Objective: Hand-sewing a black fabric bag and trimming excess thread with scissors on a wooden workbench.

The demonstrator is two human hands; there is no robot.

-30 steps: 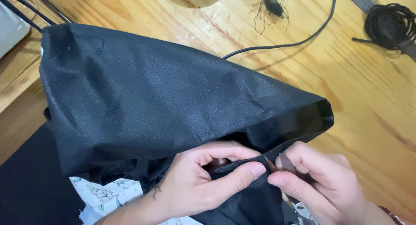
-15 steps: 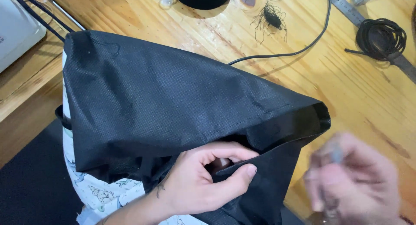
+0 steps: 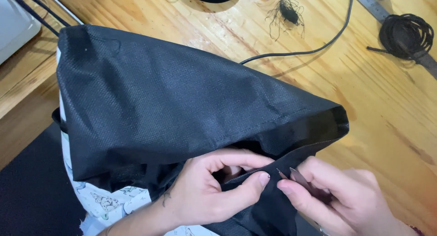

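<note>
A black non-woven fabric bag [image 3: 182,104] lies over a wooden table [image 3: 378,104], its open mouth facing right. A white printed lining [image 3: 104,202] shows under its lower left edge. My left hand [image 3: 214,193] pinches the lower hem of the bag's opening between thumb and fingers. My right hand [image 3: 337,197] is close beside it at the same hem, fingers pinched around a small thin pointed metal tool [image 3: 286,173] that touches the fabric edge.
A black cable [image 3: 318,45] runs across the table behind the bag. A coil of black cord [image 3: 405,36] and a metal ruler [image 3: 371,2] lie at the top right. A tangle of black thread [image 3: 289,11] sits at the top. A white object [image 3: 13,22] is at the far left.
My right hand drew away to the right half a second ago and has come back to the hem beside my left hand. The view has shifted slightly, showing more of the bag's left side.
</note>
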